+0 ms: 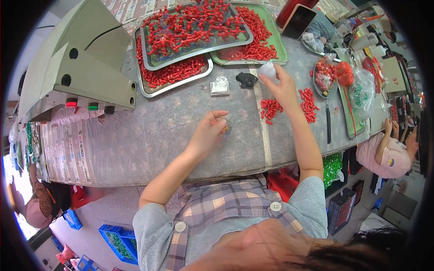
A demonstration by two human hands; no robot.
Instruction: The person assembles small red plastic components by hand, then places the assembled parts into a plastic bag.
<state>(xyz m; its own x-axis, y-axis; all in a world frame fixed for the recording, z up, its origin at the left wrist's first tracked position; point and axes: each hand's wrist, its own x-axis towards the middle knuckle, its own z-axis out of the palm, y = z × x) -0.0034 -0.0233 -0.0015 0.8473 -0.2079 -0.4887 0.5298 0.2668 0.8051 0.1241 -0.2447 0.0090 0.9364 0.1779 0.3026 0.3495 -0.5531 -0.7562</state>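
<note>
My left hand (210, 133) is closed in a pinch over the middle of the table. A small piece with red and yellowish bits shows partly at its fingers, too blurred to name. Farther right, the fingers and thumb of my right hand (285, 90) grip a white rounded object (267, 72). Beside it lies a crumpled black lump (247, 80), and left of that stands a small clear glass-like container (220, 86). Two loose piles of small red pieces, the left pile (271, 109) and the right pile (309, 105), lie on either side of my right wrist.
A metal tray (156, 67) heaped with red pieces overlaps others at the back, including a green tray (282, 49). A grey machine (90, 77) stands left. A phone (298, 21), a bowl (326, 92) of red pieces and a black-handled tool (328, 128) are on the right.
</note>
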